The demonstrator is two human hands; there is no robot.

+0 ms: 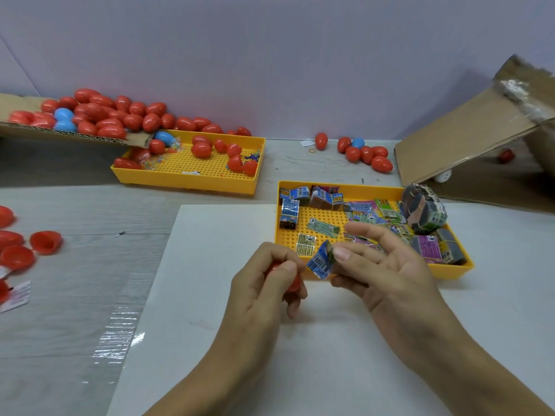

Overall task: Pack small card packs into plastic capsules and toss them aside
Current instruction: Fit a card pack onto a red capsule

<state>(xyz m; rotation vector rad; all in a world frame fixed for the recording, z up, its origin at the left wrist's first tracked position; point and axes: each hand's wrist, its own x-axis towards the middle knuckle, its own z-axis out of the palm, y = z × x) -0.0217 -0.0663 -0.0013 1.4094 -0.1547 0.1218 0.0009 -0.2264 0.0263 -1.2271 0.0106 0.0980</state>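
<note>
A red capsule half [289,280] is gripped in the curled left hand [264,283]; a small blue card pack [320,261], light, glossy and bendable, is pinched by its edge in the right hand [387,274], other fingers relaxed, just beside the capsule.

My left hand [265,283] covers most of red plastic capsule [292,285]; I cannot tell whether whole or half. Print on small blue card pack [320,262] too blurred to read. Red capsule halves [12,250] cut by left edge. Brown cardboard box [468,136] cut by right edge.
</note>
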